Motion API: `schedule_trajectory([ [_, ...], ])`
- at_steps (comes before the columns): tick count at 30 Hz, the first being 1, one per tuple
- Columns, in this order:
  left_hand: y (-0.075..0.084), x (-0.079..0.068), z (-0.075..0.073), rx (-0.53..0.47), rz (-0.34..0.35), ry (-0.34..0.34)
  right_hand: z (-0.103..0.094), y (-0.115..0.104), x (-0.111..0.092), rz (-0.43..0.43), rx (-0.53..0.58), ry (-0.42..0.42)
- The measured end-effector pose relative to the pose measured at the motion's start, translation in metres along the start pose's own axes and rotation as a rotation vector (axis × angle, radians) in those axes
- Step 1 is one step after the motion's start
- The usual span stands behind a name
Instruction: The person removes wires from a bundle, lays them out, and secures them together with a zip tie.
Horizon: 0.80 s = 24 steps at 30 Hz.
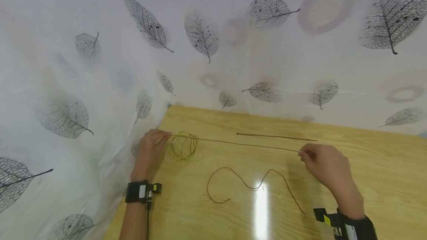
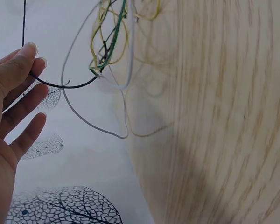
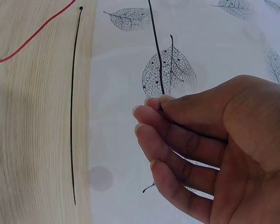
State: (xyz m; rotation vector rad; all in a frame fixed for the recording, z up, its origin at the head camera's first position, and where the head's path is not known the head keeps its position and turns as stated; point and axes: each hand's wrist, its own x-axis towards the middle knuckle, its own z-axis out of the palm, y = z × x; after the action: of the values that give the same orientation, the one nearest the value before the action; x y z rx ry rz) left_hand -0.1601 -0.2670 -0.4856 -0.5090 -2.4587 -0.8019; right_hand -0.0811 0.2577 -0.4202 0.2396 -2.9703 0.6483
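Note:
A thin black cord is stretched nearly straight between the two hands. My left hand pinches it between thumb and index finger, the other fingers spread loosely. From that pinch the cord curves on toward a tangled bundle of yellow, green and white cords, which lies just right of the left hand in the head view. My right hand pinches the cord's other end between thumb and fingertips, its remaining fingers bent and holding nothing else.
A second, straight black cord lies toward the back of the wooden table. Nearer the front, a red cord lies in a wavy line. White leaf-print sheeting borders the table at the back and left.

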Motion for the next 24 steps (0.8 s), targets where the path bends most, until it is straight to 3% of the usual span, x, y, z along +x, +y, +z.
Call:
schedule_trajectory([
  [5, -0.008, -0.005, 0.0, 0.02, -0.039, 0.002, -0.003, 0.006, -0.004, 0.026, 0.002, -0.004],
  [11, -0.01, -0.007, -0.003, 0.025, -0.034, 0.002, -0.007, 0.013, -0.011, 0.047, -0.001, -0.018],
  [18, 0.007, -0.01, -0.005, 0.088, -0.003, -0.041, -0.013, 0.034, -0.026, 0.107, -0.007, -0.04],
  [24, 0.03, -0.026, 0.005, 0.084, -0.023, -0.182, -0.017, 0.062, -0.048, 0.2, -0.031, -0.134],
])
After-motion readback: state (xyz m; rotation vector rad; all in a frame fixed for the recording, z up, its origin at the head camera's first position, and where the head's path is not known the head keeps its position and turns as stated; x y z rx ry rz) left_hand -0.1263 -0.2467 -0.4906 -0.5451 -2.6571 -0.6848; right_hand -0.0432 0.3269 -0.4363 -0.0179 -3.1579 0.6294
